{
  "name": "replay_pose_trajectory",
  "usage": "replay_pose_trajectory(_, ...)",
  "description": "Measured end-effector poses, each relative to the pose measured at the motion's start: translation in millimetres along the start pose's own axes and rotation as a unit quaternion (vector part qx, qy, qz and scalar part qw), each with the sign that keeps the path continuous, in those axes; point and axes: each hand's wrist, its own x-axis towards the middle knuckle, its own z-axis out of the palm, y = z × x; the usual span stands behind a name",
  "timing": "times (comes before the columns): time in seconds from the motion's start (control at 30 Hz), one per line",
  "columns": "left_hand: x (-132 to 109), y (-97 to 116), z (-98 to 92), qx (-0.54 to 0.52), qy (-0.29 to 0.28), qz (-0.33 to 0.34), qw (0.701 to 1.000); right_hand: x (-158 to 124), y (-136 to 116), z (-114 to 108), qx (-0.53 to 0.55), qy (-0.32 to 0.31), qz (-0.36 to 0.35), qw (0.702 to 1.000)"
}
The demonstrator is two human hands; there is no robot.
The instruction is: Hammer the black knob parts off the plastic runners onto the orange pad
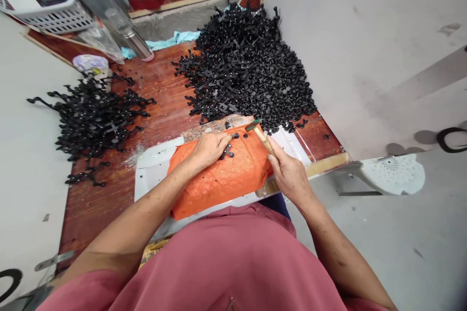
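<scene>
In the head view, my right hand [291, 173] is wrapped round the wooden handle of a small hammer [263, 139]. The hammer's head is up over the far right part of an orange cloth-covered block [215, 184]. My left hand [210, 148] is closed on a small black branched plastic part [228, 152], which rests on the orange cover. Part of that piece is hidden under my fingers. A small round black piece [245, 136] lies on the cover between the part and the hammer.
A large heap of black plastic parts [251, 68] covers the table's far side. Another pile of branched black parts [98, 116] lies at left. A glass bottle [131, 39] and white basket [47, 5] stand behind. Grey panels flank the table; a white stool [394, 175] is at right.
</scene>
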Motion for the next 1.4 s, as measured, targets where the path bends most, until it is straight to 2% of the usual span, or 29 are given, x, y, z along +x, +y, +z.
replay_pose_trajectory(0.2, -1.7, 1.3, 0.5, 0.025, 0.003, 0.014, 1.0, -2.1, 0.9, 3.4, -0.01, -0.003, -0.001, 1.0)
replay_pose_trajectory(0.43, 0.7, -1.0, 0.3, 0.047, 0.003, -0.005, 0.999, 0.3, -17.7, -14.2, -0.051, 0.019, -0.058, 0.997)
replay_pose_trajectory(0.5, 1.2, -1.6, 0.9, 0.055, 0.01, -0.002, 0.998, 3.7, -22.4, -12.1, -0.087, 0.008, -0.062, 0.994)
replay_pose_trajectory(0.63, 1.2, -3.0, 2.8, 0.069, 0.006, 0.004, 0.998, 9.4, -21.9, -2.4, -0.163, -0.054, -0.051, 0.984)
replay_pose_trajectory(0.77, 0.8, -5.0, 2.5, 0.071, 0.006, 0.01, 0.997, 8.5, -19.2, 0.4, -0.148, -0.007, -0.055, 0.987)
replay_pose_trajectory(0.9, 2.1, -5.7, 3.0, 0.083, 0.003, 0.0, 0.997, 9.1, -20.2, 5.5, -0.178, -0.056, -0.059, 0.981)
replay_pose_trajectory(0.97, 2.7, -3.9, 5.3, 0.083, 0.0, -0.003, 0.997, 11.2, -20.3, 6.7, -0.155, -0.064, -0.066, 0.984)
replay_pose_trajectory(1.07, 2.1, -1.6, 4.2, 0.067, -0.02, 0.008, 0.998, 13.1, -16.8, 2.1, -0.053, -0.028, -0.049, 0.997)
replay_pose_trajectory(1.13, 0.1, -6.4, -9.4, 0.06, -0.032, 0.017, 0.998, 11.9, -9.8, -3.7, 0.012, 0.01, -0.019, 1.0)
replay_pose_trajectory(1.2, -4.8, -21.2, -39.7, 0.082, -0.006, 0.009, 0.997, 8.5, 1.7, -8.5, 0.044, 0.038, 0.014, 0.998)
replay_pose_trajectory(1.27, -14.1, -45.7, -83.9, 0.155, 0.099, -0.038, 0.982, 3.1, 16.3, -10.6, 0.054, 0.048, 0.037, 0.997)
replay_pose_trajectory(1.3, -20.6, -59.8, -107.9, 0.202, 0.155, -0.08, 0.964, -0.1, 23.6, -10.4, 0.06, 0.05, 0.045, 0.996)
replay_pose_trajectory(1.37, -35.7, -85.4, -149.9, 0.27, 0.258, -0.171, 0.912, -6.4, 36.1, -7.9, 0.067, 0.049, 0.061, 0.995)
replay_pose_trajectory(1.4, -43.4, -94.8, -164.3, 0.285, 0.302, -0.211, 0.885, -9.1, 40.3, -6.0, 0.065, 0.048, 0.069, 0.994)
